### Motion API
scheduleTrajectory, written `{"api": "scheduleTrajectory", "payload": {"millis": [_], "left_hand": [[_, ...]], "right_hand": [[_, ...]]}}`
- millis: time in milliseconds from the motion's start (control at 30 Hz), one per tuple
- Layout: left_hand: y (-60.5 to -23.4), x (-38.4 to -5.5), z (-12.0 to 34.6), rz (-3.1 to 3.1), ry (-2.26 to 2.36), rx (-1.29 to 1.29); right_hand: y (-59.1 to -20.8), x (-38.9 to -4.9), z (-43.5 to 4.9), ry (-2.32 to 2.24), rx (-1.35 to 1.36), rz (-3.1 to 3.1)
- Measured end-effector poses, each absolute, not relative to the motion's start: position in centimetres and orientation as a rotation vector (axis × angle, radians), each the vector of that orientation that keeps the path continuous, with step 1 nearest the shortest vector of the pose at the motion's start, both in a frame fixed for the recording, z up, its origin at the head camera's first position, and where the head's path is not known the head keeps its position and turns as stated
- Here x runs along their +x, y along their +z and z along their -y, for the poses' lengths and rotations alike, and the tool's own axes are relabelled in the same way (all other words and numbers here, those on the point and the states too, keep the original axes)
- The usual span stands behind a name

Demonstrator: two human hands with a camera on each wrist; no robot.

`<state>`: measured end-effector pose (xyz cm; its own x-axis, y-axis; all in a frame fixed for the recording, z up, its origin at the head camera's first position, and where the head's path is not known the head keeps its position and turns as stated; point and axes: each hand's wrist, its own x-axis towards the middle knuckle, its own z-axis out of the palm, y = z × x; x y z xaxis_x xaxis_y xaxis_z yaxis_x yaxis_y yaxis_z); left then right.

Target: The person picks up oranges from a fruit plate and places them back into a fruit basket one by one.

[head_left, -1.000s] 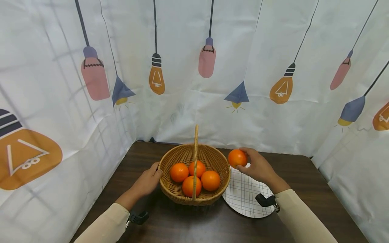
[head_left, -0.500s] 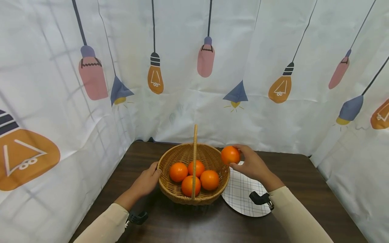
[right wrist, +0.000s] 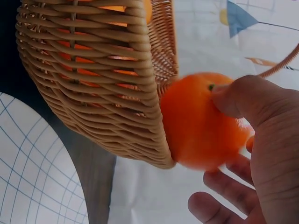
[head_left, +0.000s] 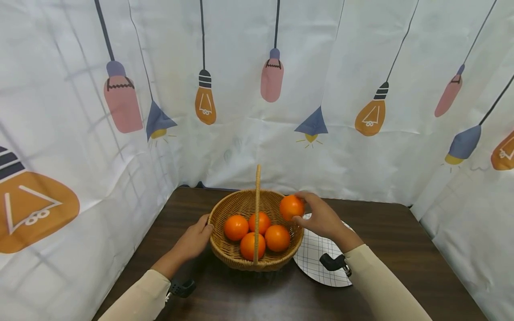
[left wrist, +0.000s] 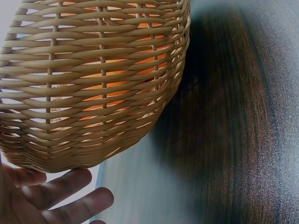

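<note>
My right hand (head_left: 323,218) pinches an orange (head_left: 292,207) between thumb and fingers. In the head view the orange is over the right rim of a wicker basket (head_left: 230,203); in the right wrist view the same orange (right wrist: 201,121) is beside the rim, with the thumb near its stem end. Several other oranges (head_left: 277,238) lie inside the basket, under its upright handle (head_left: 257,191). On the left side, my left hand (head_left: 194,238) holds the basket's rim. The left wrist view shows its fingers (left wrist: 70,186) against the basket; the thumb is hidden there.
A round white plate (head_left: 321,263) with a blue grid pattern lies on the dark wooden table (head_left: 393,249), right of the basket and partly under the right forearm. A white curtain (head_left: 241,151) printed with lamps surrounds the table's back and sides.
My right hand has carried the orange leftward from above the plate to over the basket's right rim. The left hand stays on the basket, and the oranges inside have not moved.
</note>
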<state>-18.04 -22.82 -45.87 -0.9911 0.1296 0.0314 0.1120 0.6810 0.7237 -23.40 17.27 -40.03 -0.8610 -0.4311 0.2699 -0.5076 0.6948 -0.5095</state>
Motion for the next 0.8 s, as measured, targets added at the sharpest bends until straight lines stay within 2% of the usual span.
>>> {"api": "scheduleTrajectory", "payload": {"millis": [333, 800], "left_hand": [[-45.9, -18.1, 22.7, -2.875, 1.221, 0.228], [-45.9, -18.1, 23.1, -2.863, 1.256, 0.213]], "right_hand": [[-40.4, -23.1, -17.6, 0.884, 0.752, 2.796], [-42.0, -22.1, -21.2, 0.92, 0.619, 2.848]]}}
